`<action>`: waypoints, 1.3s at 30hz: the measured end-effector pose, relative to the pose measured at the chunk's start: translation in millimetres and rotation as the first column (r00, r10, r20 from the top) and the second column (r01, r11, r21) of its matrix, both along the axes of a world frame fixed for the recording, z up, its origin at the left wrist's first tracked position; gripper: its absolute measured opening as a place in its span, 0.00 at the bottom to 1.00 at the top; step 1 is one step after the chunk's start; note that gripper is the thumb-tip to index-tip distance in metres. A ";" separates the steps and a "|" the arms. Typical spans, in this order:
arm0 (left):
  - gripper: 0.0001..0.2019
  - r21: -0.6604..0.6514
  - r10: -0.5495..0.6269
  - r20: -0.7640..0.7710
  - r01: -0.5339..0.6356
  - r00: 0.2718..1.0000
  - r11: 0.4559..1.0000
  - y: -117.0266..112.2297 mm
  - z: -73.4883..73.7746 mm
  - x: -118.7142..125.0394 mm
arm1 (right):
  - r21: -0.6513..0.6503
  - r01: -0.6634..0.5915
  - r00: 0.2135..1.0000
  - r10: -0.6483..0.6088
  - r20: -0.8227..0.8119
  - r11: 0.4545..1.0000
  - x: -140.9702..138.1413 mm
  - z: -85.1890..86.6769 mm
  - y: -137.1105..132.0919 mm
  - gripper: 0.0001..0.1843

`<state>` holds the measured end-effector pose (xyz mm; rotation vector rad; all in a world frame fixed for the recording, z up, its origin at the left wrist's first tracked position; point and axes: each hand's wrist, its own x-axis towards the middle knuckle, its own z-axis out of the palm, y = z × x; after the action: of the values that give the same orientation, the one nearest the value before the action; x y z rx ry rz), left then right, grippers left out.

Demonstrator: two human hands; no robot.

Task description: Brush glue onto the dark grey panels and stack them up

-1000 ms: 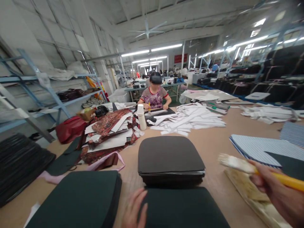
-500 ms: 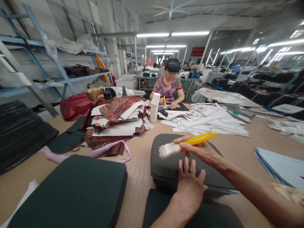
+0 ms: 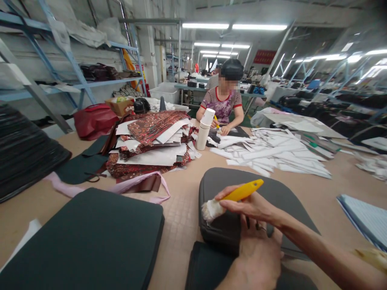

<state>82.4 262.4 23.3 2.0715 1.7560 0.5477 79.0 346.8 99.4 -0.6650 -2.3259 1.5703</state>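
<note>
Brown table [image 3: 178,237] supports the stacks. Right hand [image 3: 250,207] grips the brush [image 3: 244,191], positioned at the near left edge of the grey stack [image 3: 275,195]. Left hand [image 3: 260,247] lies unclenched on that stack, fingers partly hidden. Green stack [image 3: 87,237] sits left; white strips [image 3: 281,151] lie beyond. Bare table separates the two stacks.

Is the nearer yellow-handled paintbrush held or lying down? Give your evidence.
Held: the right hand grips the yellow-handled paintbrush, its handle slanting above the dark grey panel stack, bristles lowermost.
</note>
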 end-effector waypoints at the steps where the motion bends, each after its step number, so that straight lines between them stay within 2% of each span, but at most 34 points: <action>1: 0.27 0.013 -0.002 0.020 0.002 1.000 1.000 -0.1 1.6 -1.7 | 0.013 0.032 0.999 -0.032 -0.023 0.999 -3.0 1.3 5.4 0.17; 5: 0.31 0.018 0.004 0.077 -0.005 0.997 1.000 -0.1 6.9 -6.4 | -0.002 0.108 0.993 -0.108 -0.049 0.994 -4.0 7.6 19.3 0.21; 10: 0.33 -0.024 0.007 0.119 -0.004 0.993 1.000 0.8 6.8 -4.5 | -0.067 -0.038 0.998 0.041 0.041 0.997 2.6 2.3 11.2 0.18; 12: 0.34 -0.010 0.012 0.130 -0.010 0.991 1.000 0.0 7.6 -4.9 | -0.070 -0.044 0.997 0.048 0.057 0.997 -1.8 -3.0 12.6 0.19; 16: 0.34 0.017 0.000 0.133 -0.002 0.991 1.000 -3.5 15.2 -10.1 | -0.045 0.048 0.999 -0.048 0.000 0.998 -23.6 -14.5 36.0 0.21; 20: 0.32 -0.040 -0.019 0.153 0.026 0.988 0.999 -4.9 25.2 -14.7 | 0.011 0.231 0.969 -0.229 -0.092 0.973 -44.6 -22.7 71.9 0.21; 25: 0.32 -0.104 -0.014 0.167 0.032 0.986 0.994 -1.5 25.2 -13.4 | 0.057 0.406 0.904 -0.392 -0.173 0.912 -43.7 -16.5 102.9 0.21; 28: 0.32 -0.089 -0.002 0.148 0.015 0.989 0.996 1.2 19.7 -10.8 | 0.066 0.412 0.899 -0.394 -0.193 0.909 -42.3 -10.7 106.2 0.22; 33: 0.34 -0.111 0.002 0.133 0.012 0.991 0.994 3.7 20.6 -11.0 | 0.072 0.316 0.940 -0.302 -0.161 0.946 -42.3 -10.0 111.7 0.18; 39: 0.34 -0.121 -0.009 0.126 0.024 0.992 0.992 6.2 23.6 -12.9 | 0.112 0.454 0.884 -0.431 -0.181 0.884 -11.0 -2.2 130.9 0.16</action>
<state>69.6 268.6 46.9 1.9235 1.6575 0.5387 68.0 477.7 97.2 -0.9274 -1.9734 1.1785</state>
